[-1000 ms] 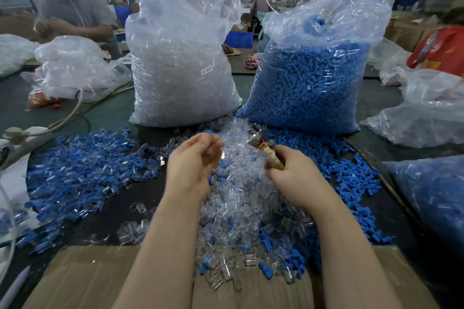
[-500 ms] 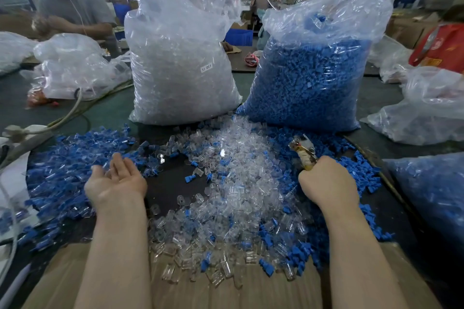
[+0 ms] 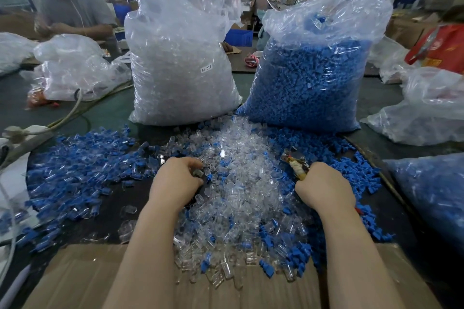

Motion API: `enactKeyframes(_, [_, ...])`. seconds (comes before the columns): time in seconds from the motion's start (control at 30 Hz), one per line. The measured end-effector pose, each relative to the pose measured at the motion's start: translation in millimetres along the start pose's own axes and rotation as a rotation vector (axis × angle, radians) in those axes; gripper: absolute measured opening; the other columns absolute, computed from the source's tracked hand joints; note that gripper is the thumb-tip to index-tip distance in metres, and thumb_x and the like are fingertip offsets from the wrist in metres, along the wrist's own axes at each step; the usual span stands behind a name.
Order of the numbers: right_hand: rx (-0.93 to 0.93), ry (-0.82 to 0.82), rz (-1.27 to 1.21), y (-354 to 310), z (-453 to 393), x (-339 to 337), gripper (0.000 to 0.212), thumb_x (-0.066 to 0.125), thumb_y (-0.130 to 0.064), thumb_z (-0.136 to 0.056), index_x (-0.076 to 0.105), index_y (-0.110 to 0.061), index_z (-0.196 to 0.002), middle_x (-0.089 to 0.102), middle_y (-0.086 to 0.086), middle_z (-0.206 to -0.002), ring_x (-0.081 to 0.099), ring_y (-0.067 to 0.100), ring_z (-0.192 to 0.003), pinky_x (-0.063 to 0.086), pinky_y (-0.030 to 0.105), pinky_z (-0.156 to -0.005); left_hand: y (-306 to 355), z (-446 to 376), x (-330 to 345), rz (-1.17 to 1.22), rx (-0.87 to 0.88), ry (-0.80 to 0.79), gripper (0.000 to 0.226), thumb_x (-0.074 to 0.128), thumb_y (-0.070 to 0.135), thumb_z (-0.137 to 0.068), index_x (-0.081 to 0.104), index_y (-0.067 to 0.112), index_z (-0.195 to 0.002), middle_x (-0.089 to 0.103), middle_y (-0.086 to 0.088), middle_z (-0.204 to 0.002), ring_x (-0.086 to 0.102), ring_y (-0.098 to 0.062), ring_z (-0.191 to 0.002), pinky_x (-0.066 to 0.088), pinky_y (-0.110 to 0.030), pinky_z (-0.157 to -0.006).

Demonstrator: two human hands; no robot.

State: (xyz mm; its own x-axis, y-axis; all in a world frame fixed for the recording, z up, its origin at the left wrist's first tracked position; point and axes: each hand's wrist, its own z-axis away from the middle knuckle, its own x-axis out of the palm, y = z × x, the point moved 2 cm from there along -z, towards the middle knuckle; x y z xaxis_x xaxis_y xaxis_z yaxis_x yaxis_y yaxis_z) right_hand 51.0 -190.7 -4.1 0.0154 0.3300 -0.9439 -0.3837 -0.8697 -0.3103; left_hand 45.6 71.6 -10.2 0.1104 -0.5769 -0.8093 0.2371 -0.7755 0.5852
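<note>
A heap of clear plastic caps [image 3: 241,183] lies in the middle of the table, mixed with small blue pieces. My left hand [image 3: 175,180] is at the heap's left edge, fingers curled round a clear cap [image 3: 197,173]. My right hand [image 3: 324,187] rests on the heap's right side and grips a small hand tool [image 3: 295,163] with a yellowish handle and metal jaws pointing away from me. A pile of assembled blue and clear pieces [image 3: 75,165] spreads to the left. Loose blue pieces [image 3: 334,155] lie to the right.
Two tall plastic bags stand behind the heap: clear caps [image 3: 180,65] on the left, blue pieces [image 3: 313,78] on the right. More bags lie at both sides. Cardboard [image 3: 82,276] covers the near edge. A person works at the far left. A cable [image 3: 72,113] runs left.
My left hand swung out to the blue pile at the left with an open palm, then came back to the clear heap and took a cap. My right hand with the tool moved right and lower.
</note>
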Motion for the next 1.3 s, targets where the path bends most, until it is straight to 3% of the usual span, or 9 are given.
enactKeyframes(0.13, [-0.008,0.004,0.008,0,1,1,0.023,0.061,-0.02,-0.087,0.046,-0.014,-0.071,0.052,0.005,-0.069,0.047,0.02,-0.057,0.028,0.027,-0.045,1,0,1,-0.061,0.009,0.05,0.025,0.069,0.015,-0.089,0.07,0.026,-0.111,0.068,0.003,-0.103,0.057,-0.012,-0.086,0.046,-0.027,-0.075])
enactKeyframes(0.33, [-0.005,0.003,-0.011,-1,2,0,0.023,0.061,-0.02,-0.087,0.044,-0.015,-0.072,0.051,0.005,-0.071,0.047,0.02,-0.059,0.029,0.027,-0.046,0,3,-2,0.003,0.003,0.101,0.011,0.072,0.02,-0.088,0.066,0.027,-0.094,0.061,0.011,-0.084,0.057,-0.008,-0.076,0.043,-0.026,-0.063])
enactKeyframes(0.43, [-0.019,0.06,-0.035,-1,2,-2,0.023,0.06,-0.021,-0.088,0.041,-0.017,-0.074,0.05,0.003,-0.074,0.045,0.019,-0.059,0.027,0.027,-0.047,5,3,-4,0.173,0.027,0.141,0.009,0.073,0.023,-0.086,0.065,0.026,-0.087,0.063,0.01,-0.082,0.058,-0.005,-0.074,0.04,-0.023,-0.056])
enactKeyframes(0.53, [-0.045,0.159,-0.115,-1,0,-8,0.018,0.06,-0.029,-0.09,0.047,-0.016,-0.085,0.049,0.002,-0.075,0.045,0.02,-0.061,0.027,0.029,-0.048,16,4,-4,0.428,0.053,0.127,0.012,0.076,0.022,-0.083,0.065,0.024,-0.085,0.068,0.004,-0.084,0.065,-0.013,-0.076,0.05,-0.026,-0.06])
enactKeyframes(0.63, [-0.121,0.159,-0.281,-3,-3,-11,0.021,0.062,-0.038,-0.09,0.056,-0.017,-0.094,0.058,0.003,-0.081,0.053,0.025,-0.072,0.036,0.033,-0.057,35,10,-1,0.715,0.078,0.039,0.017,0.082,0.015,-0.077,0.068,0.016,-0.087,0.073,-0.002,-0.079,0.07,-0.017,-0.073,0.058,-0.029,-0.068])
enactKeyframes(0.73, [-0.201,0.13,-0.519,-11,-1,-11,0.019,0.068,-0.039,-0.086,0.062,-0.021,-0.087,0.063,0.0,-0.081,0.059,0.023,-0.075,0.048,0.038,-0.068,52,18,4,0.922,0.093,-0.026,0.022,0.085,0.014,-0.073,0.072,0.009,-0.09,0.074,-0.004,-0.073,0.068,-0.013,-0.063,0.056,-0.021,-0.061])
enactKeyframes(1.1, [-0.298,0.166,-0.713,-30,5,-2,0.019,0.075,-0.039,-0.082,0.066,-0.022,-0.08,0.065,-0.002,-0.073,0.06,0.02,-0.07,0.051,0.038,-0.067,72,29,19,1.203,-0.016,-0.053,0.011,0.074,0.003,-0.083,0.074,0.011,-0.091,0.075,-0.003,-0.074,0.07,-0.008,-0.064,0.054,-0.016,-0.059])
enactKeyframes(1.3, [-0.387,0.137,-0.866,-34,9,2,0.014,0.075,-0.029,-0.083,0.064,-0.025,-0.075,0.063,-0.011,-0.063,0.054,0.004,-0.058,0.046,0.029,-0.06,71,28,22,1.198,-0.05,-0.007,0.008,0.075,0.003,-0.082,0.072,0.008,-0.088,0.074,-0.005,-0.072,0.071,-0.01,-0.066,0.057,-0.019,-0.063])
